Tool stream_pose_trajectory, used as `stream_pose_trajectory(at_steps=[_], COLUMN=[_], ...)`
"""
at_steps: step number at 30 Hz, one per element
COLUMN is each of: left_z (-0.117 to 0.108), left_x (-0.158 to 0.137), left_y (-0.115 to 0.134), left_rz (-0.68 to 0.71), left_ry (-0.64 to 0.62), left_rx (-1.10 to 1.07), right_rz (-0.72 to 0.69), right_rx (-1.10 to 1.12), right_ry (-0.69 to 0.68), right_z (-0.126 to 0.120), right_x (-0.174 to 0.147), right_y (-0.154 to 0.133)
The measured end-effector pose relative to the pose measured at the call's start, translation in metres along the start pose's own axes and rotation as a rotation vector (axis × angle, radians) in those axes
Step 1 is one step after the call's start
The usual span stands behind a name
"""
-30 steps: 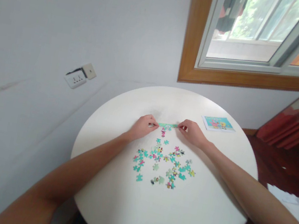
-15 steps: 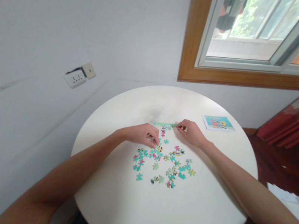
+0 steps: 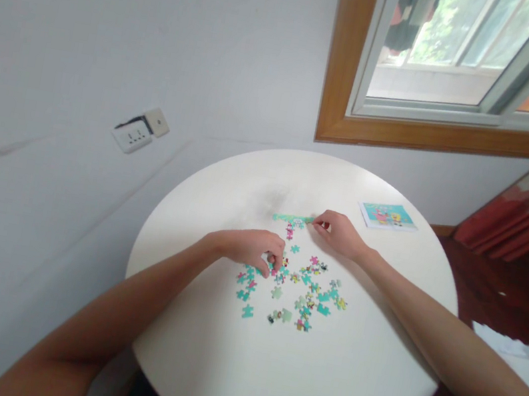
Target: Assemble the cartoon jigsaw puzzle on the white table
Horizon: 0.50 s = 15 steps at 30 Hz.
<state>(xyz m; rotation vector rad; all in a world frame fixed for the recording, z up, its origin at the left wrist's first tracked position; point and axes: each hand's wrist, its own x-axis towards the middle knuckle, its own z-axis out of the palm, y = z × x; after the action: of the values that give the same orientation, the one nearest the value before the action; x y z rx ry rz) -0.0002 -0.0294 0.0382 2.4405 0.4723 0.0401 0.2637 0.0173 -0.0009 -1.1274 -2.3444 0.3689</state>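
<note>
A pale wall (image 3: 172,20) is standing behind a round white table (image 3: 275,375). The assembled puzzle strip (image 3: 286,218) is lying toward the surface's far edge; loose puzzle pieces (image 3: 323,310) are spreading between it and the near edge; a picture sheet (image 3: 388,216) is resting by the far right edge. The right hand (image 3: 338,233) is bunching its thumb and fingertips at the strip's right end; whether they are pinching it or merely touching it cannot be told. The left hand (image 3: 258,249) is curling over the left part of the scatter, thumb and fingers bent toward each other; whether a piece is sitting between them cannot be told.

Risks, as judged: sideways pressure from the right fingertips could be parting the strip's joints or skewing it; the left hand, being low among crowded pieces, could be brushing neighbours aside or turning them over.

Obscured: the right fingertips are covering the strip's right end; the left hand is hiding several pieces. Whether the pink pieces (image 3: 290,231) below the strip are interlocking with it is too small to tell. The frame is cutting off both arms.
</note>
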Motion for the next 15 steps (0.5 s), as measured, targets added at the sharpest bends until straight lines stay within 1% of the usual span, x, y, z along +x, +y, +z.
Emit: stream_pose_trajectory(at_steps=[7,12,15], left_z=[0.0001,-0.0002,-0.0016], left_x=[-0.0016,-0.0015,-0.0021], left_y=[0.0036,0.0065,0.0082], left_rz=[0.010,0.007,-0.007], left_ry=[-0.007,-0.005,0.019], left_rx=[0.026,-0.014,-0.059], right_rz=[-0.001,0.005,0.005], right_rx=[-0.006,-0.008,-0.005], right_ry=[0.009,0.000,-0.001], right_z=[0.0015,-0.0006,-0.0023], right_x=[0.0002,0.0008,0.0008], right_y=[-0.0006,-0.0018,-0.0025])
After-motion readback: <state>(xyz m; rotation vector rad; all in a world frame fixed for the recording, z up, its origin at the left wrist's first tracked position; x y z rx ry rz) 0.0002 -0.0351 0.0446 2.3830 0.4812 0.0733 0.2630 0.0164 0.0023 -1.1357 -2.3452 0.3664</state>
